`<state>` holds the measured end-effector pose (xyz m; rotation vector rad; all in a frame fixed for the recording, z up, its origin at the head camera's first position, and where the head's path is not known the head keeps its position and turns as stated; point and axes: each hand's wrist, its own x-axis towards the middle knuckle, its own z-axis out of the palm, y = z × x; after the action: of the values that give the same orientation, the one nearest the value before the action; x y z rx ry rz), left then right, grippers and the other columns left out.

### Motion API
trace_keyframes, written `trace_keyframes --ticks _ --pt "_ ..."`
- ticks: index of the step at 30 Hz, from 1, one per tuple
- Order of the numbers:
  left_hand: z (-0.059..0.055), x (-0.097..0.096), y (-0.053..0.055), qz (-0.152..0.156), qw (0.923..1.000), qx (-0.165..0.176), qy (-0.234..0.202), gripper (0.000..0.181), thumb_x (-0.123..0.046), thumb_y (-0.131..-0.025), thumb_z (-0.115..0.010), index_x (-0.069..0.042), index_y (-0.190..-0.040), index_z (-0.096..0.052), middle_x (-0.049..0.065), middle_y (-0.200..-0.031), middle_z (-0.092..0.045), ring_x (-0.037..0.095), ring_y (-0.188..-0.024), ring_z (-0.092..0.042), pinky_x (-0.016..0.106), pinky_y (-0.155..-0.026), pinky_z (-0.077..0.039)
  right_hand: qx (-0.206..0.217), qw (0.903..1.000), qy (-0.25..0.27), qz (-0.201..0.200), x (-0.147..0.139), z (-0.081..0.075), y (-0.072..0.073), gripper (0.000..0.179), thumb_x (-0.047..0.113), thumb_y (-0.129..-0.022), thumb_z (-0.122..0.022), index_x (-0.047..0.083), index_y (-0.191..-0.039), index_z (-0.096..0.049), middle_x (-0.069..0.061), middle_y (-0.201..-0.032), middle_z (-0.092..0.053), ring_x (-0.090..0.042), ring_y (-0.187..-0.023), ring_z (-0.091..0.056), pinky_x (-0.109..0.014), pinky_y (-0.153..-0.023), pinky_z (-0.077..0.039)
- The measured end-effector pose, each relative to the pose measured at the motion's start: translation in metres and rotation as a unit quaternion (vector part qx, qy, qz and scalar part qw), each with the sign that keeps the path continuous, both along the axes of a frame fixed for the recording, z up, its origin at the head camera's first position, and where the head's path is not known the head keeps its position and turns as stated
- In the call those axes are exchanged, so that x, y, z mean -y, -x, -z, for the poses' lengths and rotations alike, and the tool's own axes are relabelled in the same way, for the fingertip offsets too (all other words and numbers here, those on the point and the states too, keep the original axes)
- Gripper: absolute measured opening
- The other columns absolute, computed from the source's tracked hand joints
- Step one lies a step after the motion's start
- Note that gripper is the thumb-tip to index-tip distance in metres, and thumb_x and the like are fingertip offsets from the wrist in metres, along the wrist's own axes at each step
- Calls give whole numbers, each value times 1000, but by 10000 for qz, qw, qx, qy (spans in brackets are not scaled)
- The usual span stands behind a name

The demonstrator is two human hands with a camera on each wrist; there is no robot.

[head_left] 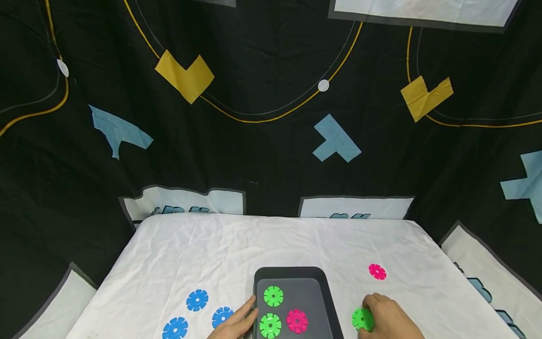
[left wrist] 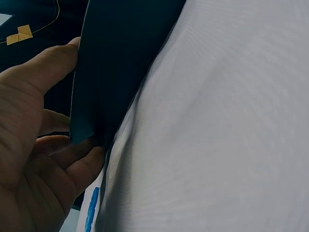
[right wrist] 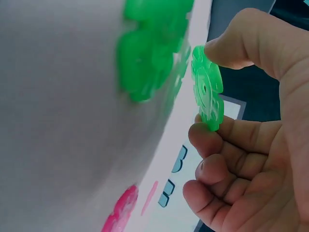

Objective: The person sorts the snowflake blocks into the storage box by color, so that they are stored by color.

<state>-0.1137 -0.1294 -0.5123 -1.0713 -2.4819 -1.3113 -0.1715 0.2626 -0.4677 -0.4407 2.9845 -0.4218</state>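
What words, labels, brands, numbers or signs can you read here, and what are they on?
No text can be read with certainty.
Back white panels: blue letter-like marks, incomplete, unreadable.
Right white panel: similar marks, incomplete, unreadable.
Black backdrop: tiny pale squiggle, too small to read.
Discs and tray: no visible text.

Left hand (head_left: 234,325), right hand (head_left: 388,316) — seemingly bare.

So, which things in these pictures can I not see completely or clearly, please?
Head: near end of the dark tray, cut off by the picture's bottom edge.
Head: part of one blue disc, covered by the left hand.
Head: right side of the green disc, covered by the right hand.
Right wrist: nearest green shape, blurred and cut off by the picture's top edge.
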Motion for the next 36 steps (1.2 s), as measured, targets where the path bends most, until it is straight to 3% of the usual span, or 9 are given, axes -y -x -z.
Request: trace_keyframes --ticks 5,10,13,17,27,36 --pt "2 0 -1 -69 9999 -116 -7 59 -23 -90 -69 18 -128 -51 40 -140 -37 25 -131 -43 32 -89 -51 -155 9998 115 63 2 -5 -3 38 26 -60 -85 13 -85 -60 7 -71 -47 -8 -64 -44 -24 -57 -44" --pt "4 0 -2 -168 9996 -245 20 60 -26 -90 -70 17 -128 -52 38 -140 -39 26 -130 -45 33 -89 -51 -1013 9940 238 -325 2 -14 -5 38 26 -60 -86 16 -84 -59 12 -73 -46 -3 -66 -43 -25 -59 -45" --pt "3 0 -2 -144 9997 -190 -8 60 -25 -90 -70 17 -129 -52 38 -140 -38 25 -131 -44 33 -89 -51 -1320 9903 250 -364 6 -21 -5 37 27 -61 -86 18 -84 -59 14 -73 -46 -2 -68 -43 -25 -63 -47" --pt "2 1 -2 -59 9999 -106 -55 59 -22 -90 -69 18 -129 -50 39 -141 -36 24 -133 -41 32 -89 -51 -1224 9920 161 -281 15 -33 -5 37 31 -64 -86 20 -87 -60 16 -75 -47 -3 -71 -45 -26 -66 -49" --pt "1 1 0 104 9997 -128 -177 57 -18 -91 -68 19 -129 -50 38 -142 -36 30 -130 -45 31 -86 -52 -1383 9875 244 -710 41 -50 -8 37 32 -67 -85 20 -93 -62 18 -79 -48 -4 -74 -46 -25 -67 -50" --pt "4 0 0 94 9997 27 -230 57 -18 -90 -68 19 -129 -49 41 -141 -33 32 -130 -45 31 -87 -52 -1376 9785 556 -1435 63 -56 -10 36 30 -68 -85 20 -94 -62 20 -81 -49 -3 -76 -48 -22 -65 -50"
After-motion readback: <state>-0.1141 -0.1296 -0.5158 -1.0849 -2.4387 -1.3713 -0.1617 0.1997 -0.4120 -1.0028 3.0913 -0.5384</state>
